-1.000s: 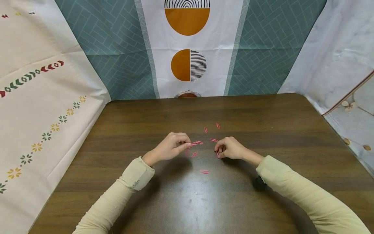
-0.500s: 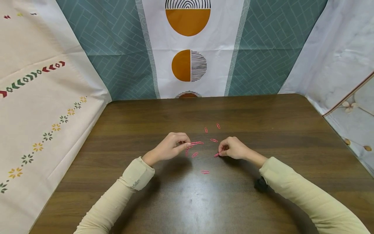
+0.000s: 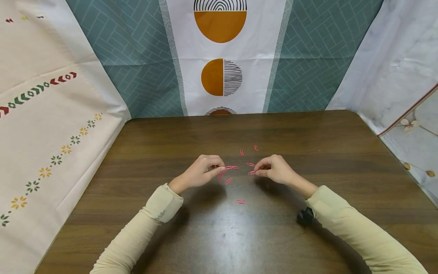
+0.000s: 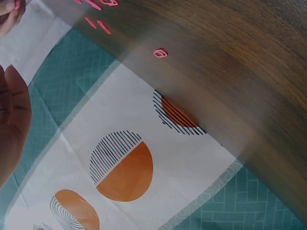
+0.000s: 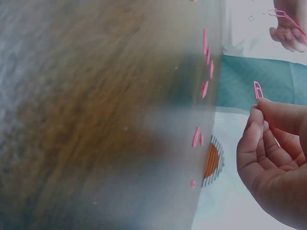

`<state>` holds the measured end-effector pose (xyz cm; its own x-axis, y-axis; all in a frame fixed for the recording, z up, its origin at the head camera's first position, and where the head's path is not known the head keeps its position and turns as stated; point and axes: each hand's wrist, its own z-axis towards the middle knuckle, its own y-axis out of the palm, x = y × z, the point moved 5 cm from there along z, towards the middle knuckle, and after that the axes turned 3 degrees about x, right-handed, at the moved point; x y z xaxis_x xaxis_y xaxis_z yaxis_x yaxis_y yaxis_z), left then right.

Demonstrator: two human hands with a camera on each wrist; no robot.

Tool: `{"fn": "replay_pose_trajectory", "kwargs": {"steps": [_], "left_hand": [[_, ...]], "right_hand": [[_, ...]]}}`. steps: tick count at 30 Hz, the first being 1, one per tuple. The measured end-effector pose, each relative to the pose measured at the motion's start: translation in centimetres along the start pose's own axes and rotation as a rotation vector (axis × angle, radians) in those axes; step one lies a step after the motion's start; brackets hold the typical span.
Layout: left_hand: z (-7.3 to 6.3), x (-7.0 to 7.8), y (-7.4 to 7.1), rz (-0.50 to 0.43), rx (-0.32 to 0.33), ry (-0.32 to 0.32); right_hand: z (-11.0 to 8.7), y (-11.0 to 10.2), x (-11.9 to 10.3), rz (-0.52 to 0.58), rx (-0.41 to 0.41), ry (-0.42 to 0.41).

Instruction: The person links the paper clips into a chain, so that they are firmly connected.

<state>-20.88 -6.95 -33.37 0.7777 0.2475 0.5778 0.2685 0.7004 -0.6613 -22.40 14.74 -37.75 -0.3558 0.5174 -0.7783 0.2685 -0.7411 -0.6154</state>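
My left hand [image 3: 203,173] pinches a pink paper clip [image 3: 227,168] between thumb and fingertips, with another clip in line at its right end. More pink clips [image 3: 220,178] show just below those fingertips, and in the right wrist view pink wire [image 5: 287,18] runs out from that hand. My right hand [image 3: 276,170] holds a single pink paper clip [image 5: 258,90] upright between thumb and index finger, its looped end sticking out free. In the head view this clip points left toward the left hand's clips, a short gap apart.
Loose pink paper clips lie on the brown wooden table [image 3: 154,144]: one [image 3: 229,181] near the left hand, one [image 3: 240,201] closer to me, one [image 3: 251,164] beside the right fingertips, and two [image 3: 242,152] farther back. Patterned cloths [image 3: 137,76] hang behind the table.
The right hand has picked its clip up off the table, turned it to point left and raised it slightly. The left hand has barely moved.
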Motion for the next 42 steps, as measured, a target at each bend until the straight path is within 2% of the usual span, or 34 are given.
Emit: {"fn": "replay_pose_trajectory", "kwargs": {"steps": [6, 22, 31, 42], "left_hand": [[0.1, 0.0, 0.1, -0.007, -0.006, -0.003], [0.3, 0.0, 0.3, 0.002, -0.025, -0.006], [0.5, 0.0, 0.4, -0.012, -0.030, -0.020], [0.7, 0.0, 0.5, -0.029, -0.028, -0.019]], "right_hand": [[-0.1, -0.4, -0.5, 0.079, 0.017, 0.045], [0.1, -0.3, -3.2, 0.212, 0.044, 0.072], [0.7, 0.3, -4.6, 0.238, 0.022, 0.020], [1.3, 1.0, -5.3, 0.203, 0.037, -0.058]]}}
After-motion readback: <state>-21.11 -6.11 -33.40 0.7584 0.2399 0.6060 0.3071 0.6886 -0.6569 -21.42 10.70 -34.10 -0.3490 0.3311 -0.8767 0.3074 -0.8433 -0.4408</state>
